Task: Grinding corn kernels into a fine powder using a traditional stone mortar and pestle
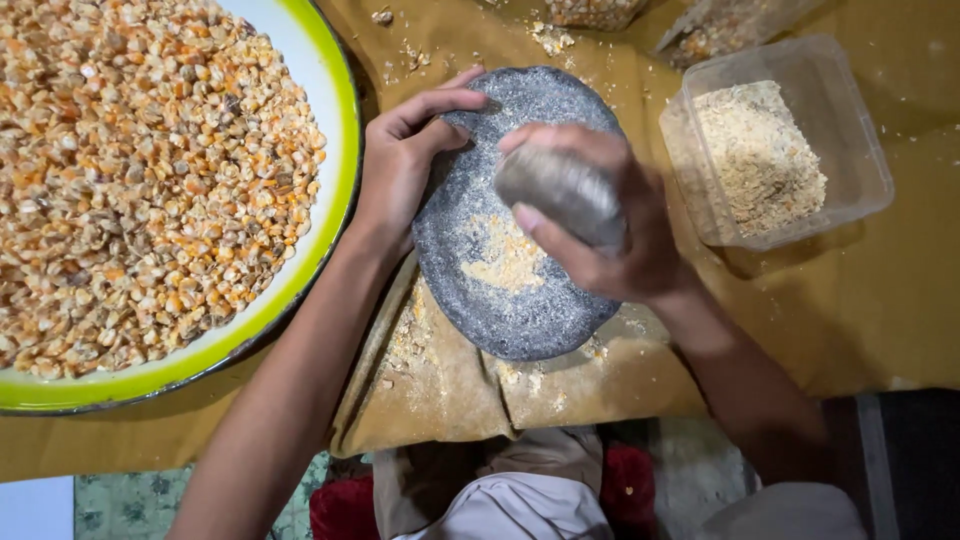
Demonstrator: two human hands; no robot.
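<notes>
— Two big things first: what fills the left side?

— Dried corn kernels (140,170), orange and cream, heaped in a wide round tray (335,120) with a white face and green rim. It rests on a tan cloth (880,320).

— And in the middle?

— An oval grinding stone (470,190), grey, speckled and rough. A small patch of crushed corn (505,255) lies on its hollow face.

— How are the hands placed?

— The left hand (400,165) steadies the stone, fingers curled over its upper left edge. The right hand (600,225) has its fingers closed around a smooth grey pestle (555,190), over the meal.

— Any advice?

— I'd say keep the stone braced and press down on the patch, so nothing spills onto the cloth.

— Smaller things?

— A clear, square plastic tub (870,160) at right holds pale, coarse meal (760,160). Crumbs dot the cloth near the stone.
</notes>
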